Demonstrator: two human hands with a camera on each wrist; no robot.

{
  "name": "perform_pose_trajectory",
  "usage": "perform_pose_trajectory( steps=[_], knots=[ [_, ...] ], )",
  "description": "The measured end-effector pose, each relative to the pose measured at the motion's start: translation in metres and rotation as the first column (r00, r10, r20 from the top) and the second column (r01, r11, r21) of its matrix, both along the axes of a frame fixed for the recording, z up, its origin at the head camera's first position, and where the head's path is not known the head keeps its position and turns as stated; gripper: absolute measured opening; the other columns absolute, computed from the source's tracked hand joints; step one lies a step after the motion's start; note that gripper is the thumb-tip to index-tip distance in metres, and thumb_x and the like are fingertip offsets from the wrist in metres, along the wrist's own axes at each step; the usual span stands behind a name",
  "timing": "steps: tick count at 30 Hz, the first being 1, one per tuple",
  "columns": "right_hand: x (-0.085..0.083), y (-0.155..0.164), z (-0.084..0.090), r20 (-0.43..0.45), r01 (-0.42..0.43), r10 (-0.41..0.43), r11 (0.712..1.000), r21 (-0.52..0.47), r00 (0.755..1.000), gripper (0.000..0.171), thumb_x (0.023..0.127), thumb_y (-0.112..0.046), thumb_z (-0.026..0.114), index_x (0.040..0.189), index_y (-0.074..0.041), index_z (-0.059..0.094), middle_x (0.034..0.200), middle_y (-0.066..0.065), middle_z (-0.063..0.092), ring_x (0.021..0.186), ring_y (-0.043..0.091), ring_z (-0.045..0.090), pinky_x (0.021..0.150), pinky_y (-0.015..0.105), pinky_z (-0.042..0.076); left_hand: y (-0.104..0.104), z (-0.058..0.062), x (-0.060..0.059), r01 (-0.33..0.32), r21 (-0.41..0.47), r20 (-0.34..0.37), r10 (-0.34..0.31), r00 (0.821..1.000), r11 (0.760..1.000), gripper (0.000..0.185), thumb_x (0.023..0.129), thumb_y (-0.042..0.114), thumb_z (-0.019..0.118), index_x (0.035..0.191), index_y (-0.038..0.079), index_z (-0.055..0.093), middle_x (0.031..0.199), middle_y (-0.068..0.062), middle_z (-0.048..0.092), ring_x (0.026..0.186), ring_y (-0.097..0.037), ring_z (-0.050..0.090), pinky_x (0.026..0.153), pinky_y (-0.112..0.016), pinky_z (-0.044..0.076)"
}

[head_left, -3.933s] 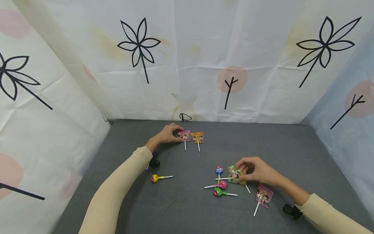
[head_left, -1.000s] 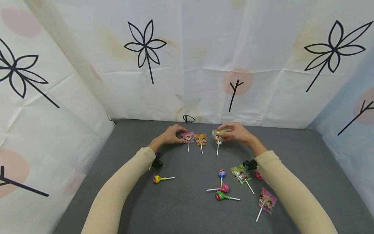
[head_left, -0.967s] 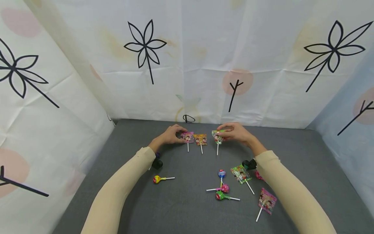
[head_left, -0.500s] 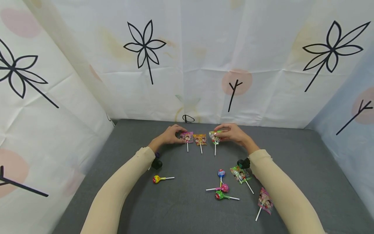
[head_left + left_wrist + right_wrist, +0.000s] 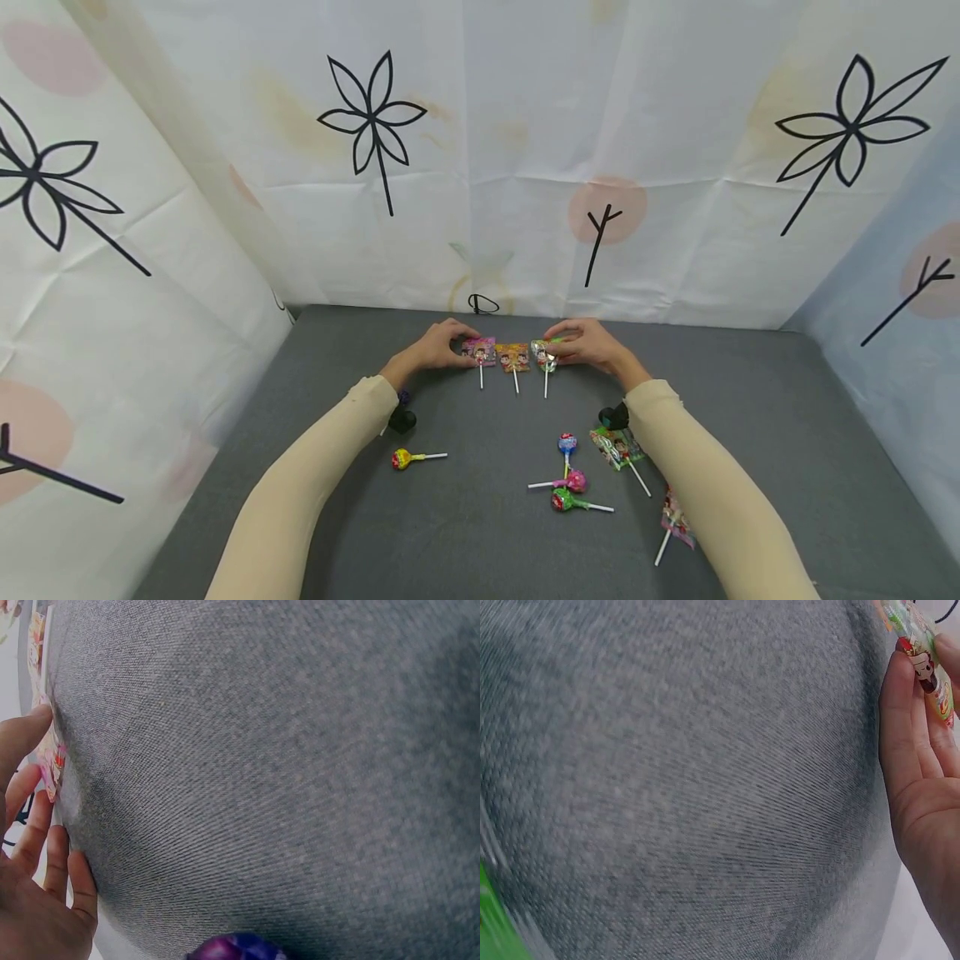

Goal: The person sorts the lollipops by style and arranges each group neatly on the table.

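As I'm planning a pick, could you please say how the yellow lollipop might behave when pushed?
The yellow lollipop may roll or swivel, having a round head. Its straight white stick is probably stiff. Smaller than the left hand, it's likely light.

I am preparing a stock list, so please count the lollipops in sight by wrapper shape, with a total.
Flat-packet lollipops: 5 (far pink, orange, far green, near green, near pink)
Round-wrapped lollipops: 5 (yellow, blue, round pink, round green, partly hidden purple)
Total in sight: 10

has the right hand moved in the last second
Yes, leftward in the head view: the right hand, pinching a green-wrapped lollipop, has come closer to the unmoved orange-wrapped lollipop.
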State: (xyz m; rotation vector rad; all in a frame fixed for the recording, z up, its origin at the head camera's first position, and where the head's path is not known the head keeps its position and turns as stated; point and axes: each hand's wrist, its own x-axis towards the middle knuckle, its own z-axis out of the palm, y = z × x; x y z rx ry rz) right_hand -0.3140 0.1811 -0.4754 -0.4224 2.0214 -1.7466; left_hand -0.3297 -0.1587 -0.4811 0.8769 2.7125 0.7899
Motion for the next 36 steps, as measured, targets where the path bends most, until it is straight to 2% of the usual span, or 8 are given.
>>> perform_pose_trajectory(
  steps=[6, 10, 13, 18, 21, 27, 31, 36],
  knots=[
    [0.0010, -0.0049, -0.0002, -0.014, 0.005, -0.004, 0.999, 0.051, 1.000, 0.033, 0.095, 0.005, 0.069, 0.124, 0.018, 0.059, 0.113, 0.028, 0.067, 0.095, 0.031, 0.069, 0.087, 0.049, 0.056, 0.0004, -0.0002, -0.0004, -0.014, -0.011, 0.027, 0.015, 1.000, 1.000, 0.052, 0.091, 0.023, 0.080, 0.137, 0.006, 0.063, 0.137, -0.018, 0.052, 0.125, -0.034, 0.047, 0.108, -0.052, 0.030],
    [0.0024, -0.0071, 0.0017, -0.141, -0.012, 0.034, 0.987, 0.158, 0.989, 0.033, 0.093, 0.005, 0.072, 0.122, 0.017, 0.062, 0.111, 0.029, 0.067, 0.093, 0.034, 0.068, 0.082, 0.045, 0.056, 0.0005, 0.0001, 0.0002, -0.010, -0.011, 0.021, 0.011, 1.000, 1.000, 0.052, 0.091, 0.024, 0.080, 0.137, 0.006, 0.063, 0.137, -0.018, 0.052, 0.124, -0.034, 0.047, 0.107, -0.053, 0.032],
    [0.0024, -0.0084, 0.0024, -0.251, -0.018, 0.083, 0.967, 0.253, 0.964, 0.033, 0.092, 0.001, 0.075, 0.120, 0.014, 0.065, 0.114, 0.027, 0.067, 0.098, 0.035, 0.065, 0.079, 0.041, 0.054, 0.0000, 0.0000, 0.0004, 0.003, -0.007, -0.001, -0.003, 1.000, 1.000, 0.051, 0.091, 0.024, 0.079, 0.136, 0.005, 0.064, 0.135, -0.018, 0.054, 0.124, -0.033, 0.048, 0.108, -0.053, 0.031],
    [0.0021, -0.0096, 0.0026, -0.323, -0.016, 0.125, 0.947, 0.321, 0.938, 0.033, 0.090, -0.002, 0.078, 0.119, 0.010, 0.068, 0.117, 0.023, 0.067, 0.098, 0.034, 0.065, 0.076, 0.038, 0.053, -0.0011, -0.0002, 0.0004, 0.017, 0.008, -0.022, -0.017, 1.000, 1.000, 0.050, 0.091, 0.023, 0.080, 0.135, 0.003, 0.065, 0.133, -0.017, 0.056, 0.123, -0.031, 0.049, 0.107, -0.052, 0.030],
    [0.0029, -0.0094, 0.0032, -0.336, -0.017, 0.135, 0.944, 0.331, 0.932, 0.032, 0.090, -0.003, 0.079, 0.118, 0.009, 0.069, 0.114, 0.023, 0.067, 0.091, 0.033, 0.064, 0.075, 0.041, 0.052, -0.0016, -0.0007, 0.0002, 0.009, 0.011, -0.014, -0.009, 1.000, 1.000, 0.050, 0.091, 0.024, 0.080, 0.135, 0.004, 0.065, 0.134, -0.017, 0.055, 0.122, -0.031, 0.049, 0.106, -0.052, 0.031],
    [0.0043, -0.0062, 0.0031, -0.331, -0.027, 0.152, 0.934, 0.355, 0.931, 0.034, 0.090, -0.006, 0.079, 0.120, 0.008, 0.069, 0.119, 0.023, 0.065, 0.105, 0.036, 0.062, 0.089, 0.053, 0.050, -0.0002, -0.0013, -0.0003, 0.010, 0.004, -0.006, -0.010, 1.000, 1.000, 0.051, 0.091, 0.024, 0.080, 0.136, 0.005, 0.065, 0.135, -0.017, 0.054, 0.123, -0.031, 0.048, 0.106, -0.051, 0.031],
    [0.0046, -0.0041, 0.0039, -0.323, -0.035, 0.159, 0.933, 0.359, 0.933, 0.036, 0.089, -0.006, 0.080, 0.121, 0.007, 0.070, 0.115, 0.021, 0.068, 0.104, 0.035, 0.062, 0.088, 0.051, 0.050, -0.0002, -0.0007, 0.0005, 0.019, 0.001, -0.019, -0.019, 1.000, 1.000, 0.051, 0.091, 0.024, 0.080, 0.135, 0.004, 0.065, 0.134, -0.017, 0.055, 0.123, -0.031, 0.049, 0.106, -0.052, 0.031],
    [0.0064, -0.0033, 0.0062, -0.322, -0.058, 0.175, 0.937, 0.344, 0.930, 0.037, 0.089, -0.005, 0.080, 0.121, 0.008, 0.069, 0.118, 0.022, 0.067, 0.109, 0.036, 0.062, 0.093, 0.052, 0.049, -0.0004, -0.0006, 0.0007, 0.025, 0.003, -0.031, -0.025, 0.999, 1.000, 0.050, 0.091, 0.024, 0.080, 0.135, 0.003, 0.065, 0.133, -0.017, 0.056, 0.122, -0.031, 0.049, 0.107, -0.052, 0.030]
  ],
)
